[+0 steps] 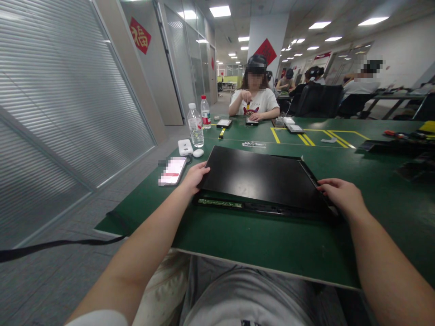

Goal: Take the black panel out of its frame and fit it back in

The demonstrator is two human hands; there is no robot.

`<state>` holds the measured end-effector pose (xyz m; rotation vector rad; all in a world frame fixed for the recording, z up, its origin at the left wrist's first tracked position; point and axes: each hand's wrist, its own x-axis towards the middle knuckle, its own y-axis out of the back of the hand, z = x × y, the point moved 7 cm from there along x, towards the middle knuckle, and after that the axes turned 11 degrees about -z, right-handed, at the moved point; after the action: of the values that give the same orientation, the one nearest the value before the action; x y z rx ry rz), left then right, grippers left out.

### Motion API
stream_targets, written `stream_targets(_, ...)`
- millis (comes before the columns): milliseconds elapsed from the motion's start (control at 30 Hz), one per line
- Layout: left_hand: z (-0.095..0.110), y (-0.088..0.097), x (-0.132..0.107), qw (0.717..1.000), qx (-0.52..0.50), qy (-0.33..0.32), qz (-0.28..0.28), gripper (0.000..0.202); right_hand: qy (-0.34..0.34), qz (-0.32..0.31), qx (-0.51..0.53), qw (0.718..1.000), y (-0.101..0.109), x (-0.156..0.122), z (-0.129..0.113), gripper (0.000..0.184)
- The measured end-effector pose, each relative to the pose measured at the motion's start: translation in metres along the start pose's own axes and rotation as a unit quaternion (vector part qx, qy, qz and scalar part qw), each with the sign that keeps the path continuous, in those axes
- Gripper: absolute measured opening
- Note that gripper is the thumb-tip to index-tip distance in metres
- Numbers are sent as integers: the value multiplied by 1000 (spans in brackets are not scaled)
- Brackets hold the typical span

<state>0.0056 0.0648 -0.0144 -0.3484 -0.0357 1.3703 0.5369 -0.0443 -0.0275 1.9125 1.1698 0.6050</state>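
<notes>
A flat, glossy black screen panel lies tilted over a shallow black frame on the green table. Along the frame's near left edge a strip of green circuit board shows in the gap below the panel. My left hand is closed on the panel's left edge, thumb on top. On the opposite side, my right hand has its fingers closed at the right edge, where panel and frame meet. Its fingertips are partly hidden, and which of the two parts they grip is unclear.
Left of the panel are a phone, a white charger, a white mouse-like object and two water bottles. A co-worker sits across the green table. Dark parts and tools lie at the right.
</notes>
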Motion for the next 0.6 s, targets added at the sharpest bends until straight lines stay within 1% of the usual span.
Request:
stream_targets(100, 0, 0, 1, 1000, -2, -12, -6, 58, -46, -17, 49, 998, 1, -3, 1, 36)
stream_targets(233, 1, 0, 2, 1000, 5, -27, -9, 61, -44, -9, 68, 997, 4, -7, -3, 34)
stream_targets(367, 2, -1, 1, 999, 8, -35, -10, 56, -61, -21, 70, 995, 3, -11, -7, 33)
stream_targets(467, 3, -2, 0, 999, 7, -41, -10, 55, -71, -18, 70, 995, 4, -12, -8, 32)
stream_targets(600, 2, -3, 1, 999, 9, -35, -14, 56, -67, -20, 63, 996, 4, -10, -9, 31)
